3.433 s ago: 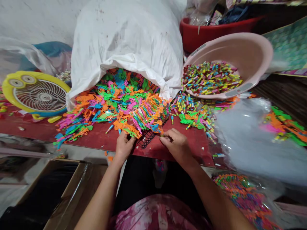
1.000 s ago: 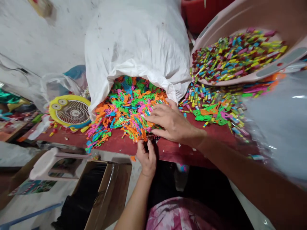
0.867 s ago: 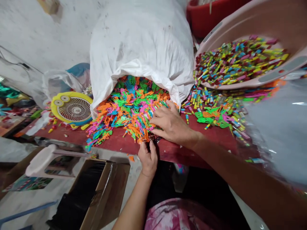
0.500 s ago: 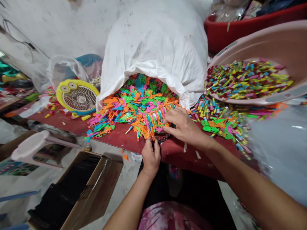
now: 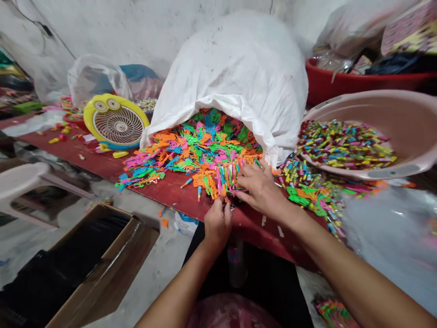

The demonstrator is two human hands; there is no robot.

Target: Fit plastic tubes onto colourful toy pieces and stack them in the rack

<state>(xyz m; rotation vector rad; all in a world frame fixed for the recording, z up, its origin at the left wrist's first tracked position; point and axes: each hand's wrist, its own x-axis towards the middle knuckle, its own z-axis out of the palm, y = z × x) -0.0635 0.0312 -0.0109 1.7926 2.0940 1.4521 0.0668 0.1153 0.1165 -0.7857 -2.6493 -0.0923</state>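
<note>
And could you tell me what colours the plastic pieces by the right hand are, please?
The plastic pieces are orange, pink, green and blue; see head view.

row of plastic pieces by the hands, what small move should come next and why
Perhaps the right hand should gently square up the row of plastic pieces: it rests along the row's right side, the left hand is at the near end, and orange pieces splay out to the left.

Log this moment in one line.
left hand: at near end of colored row; right hand: at row's right side; white sack: open, plastic pieces at mouth
</note>
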